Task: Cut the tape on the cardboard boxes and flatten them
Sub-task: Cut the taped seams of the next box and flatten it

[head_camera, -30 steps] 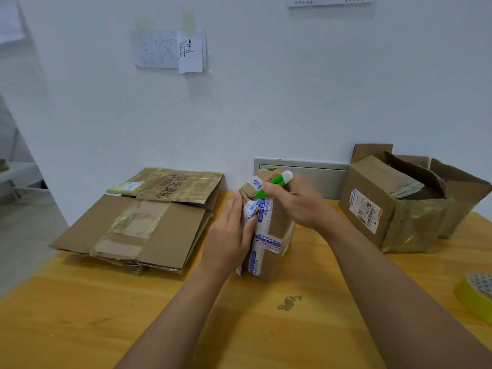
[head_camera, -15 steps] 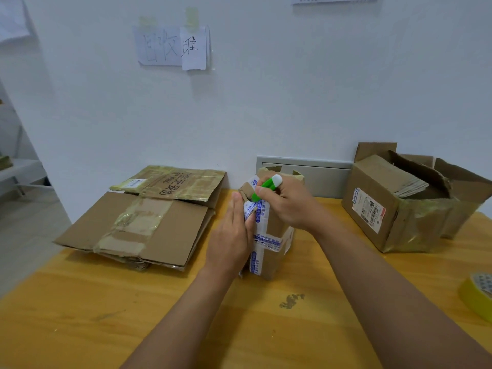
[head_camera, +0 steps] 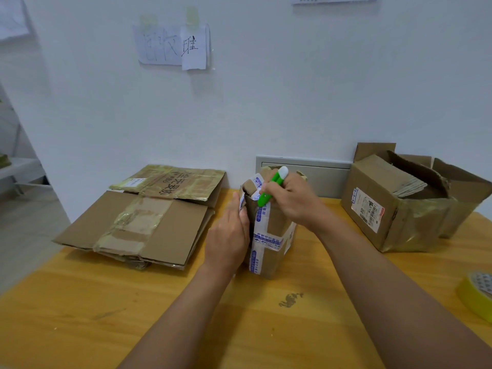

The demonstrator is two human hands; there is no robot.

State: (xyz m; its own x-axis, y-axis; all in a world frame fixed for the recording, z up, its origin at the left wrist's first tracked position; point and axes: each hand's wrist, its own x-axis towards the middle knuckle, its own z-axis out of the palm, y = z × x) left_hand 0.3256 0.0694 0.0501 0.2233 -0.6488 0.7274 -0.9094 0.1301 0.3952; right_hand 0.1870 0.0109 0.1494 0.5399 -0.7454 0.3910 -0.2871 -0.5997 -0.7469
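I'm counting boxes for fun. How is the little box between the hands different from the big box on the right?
The little box is narrow and wrapped in white tape with blue print; the big box is wider, with shiny clear tape and a shipping label. The little one is held by both hands; the big one stands untouched, flaps open. Both are brown cardboard on the table.

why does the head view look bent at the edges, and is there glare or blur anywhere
Head view: wide-angle lens bows the wall and the wooden table edges; soft even light, faint shadows; slight sheen on the glossy tape of the flattened brown cardboard pile; the small taped cardboard box and green cutter stay fairly sharp.
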